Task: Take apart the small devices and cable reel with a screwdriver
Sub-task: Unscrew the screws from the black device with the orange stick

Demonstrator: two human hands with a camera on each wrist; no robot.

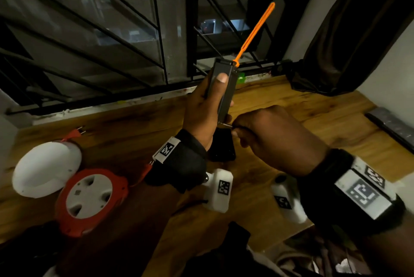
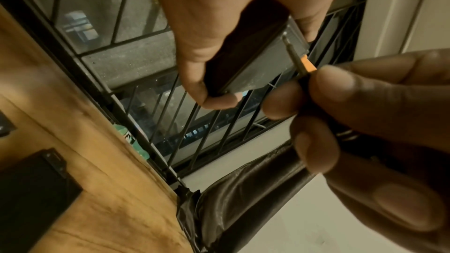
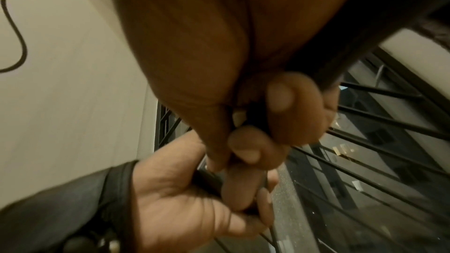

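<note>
We had the left hand (image 1: 202,111) wrapped around a slim dark grey device (image 1: 224,88), held up off the wooden surface (image 1: 291,106) in front of the barred window (image 1: 100,30), thumb flat along its face, an orange strap (image 1: 255,30) sticking up from its top end. The right hand (image 1: 280,140) had its fingers curled tight round a small screwdriver (image 2: 295,55), and in the left wrist view the tip sat right on the bottom end of the device, beside an orange tab. Down on the surface, the red and white cable reel (image 1: 89,198) lay flat near the left edge, a white dome-shaped cover (image 1: 47,169) touching it, a red plug (image 1: 76,134) just behind. A black flat piece (image 1: 221,146) lay under the hands. No readable brand anywhere; only the black-and-white square code tags (image 1: 167,149) on our wristbands. A green bottle (image 2: 129,139) lay by the window, its label too blurry to read.
</note>
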